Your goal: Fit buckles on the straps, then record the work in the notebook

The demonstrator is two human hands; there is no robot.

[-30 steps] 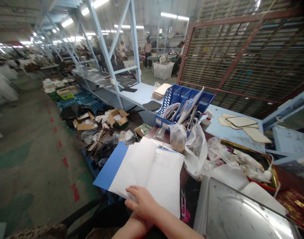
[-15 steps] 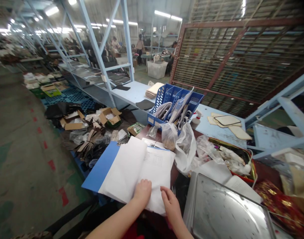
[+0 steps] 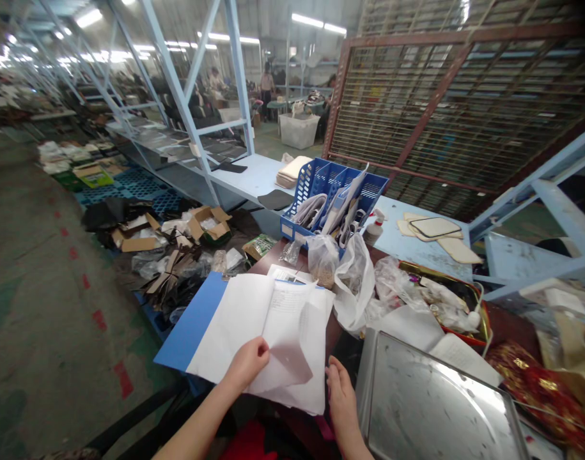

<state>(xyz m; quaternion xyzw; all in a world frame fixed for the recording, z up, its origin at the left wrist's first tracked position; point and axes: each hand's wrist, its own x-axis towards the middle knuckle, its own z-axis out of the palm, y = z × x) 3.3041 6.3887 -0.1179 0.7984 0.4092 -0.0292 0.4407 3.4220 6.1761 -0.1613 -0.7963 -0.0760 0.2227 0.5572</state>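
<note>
A blue folder (image 3: 189, 329) lies open with white papers (image 3: 229, 310) spread over it. One printed sheet (image 3: 292, 332) is lifted and bent, its lower right corner curling up. My left hand (image 3: 248, 363) is closed at the lower middle of the papers, fingertips pinching the edge of a sheet. Just past the right edge of the stack, my right hand (image 3: 341, 390) has its fingers extended and slightly curved, with nothing in them.
A metal tray (image 3: 440, 402) is right of my right hand. Beyond the papers stand a blue file rack (image 3: 296, 230), plastic bags (image 3: 354, 281) and a red-gold box (image 3: 484, 319). Boxes and scraps (image 3: 210, 223) lie on the left. People (image 3: 266, 83) are far back.
My left hand has moved left and closed on a sheet, which has lifted and curled. My right hand has shifted slightly right, off the paper's edge.
</note>
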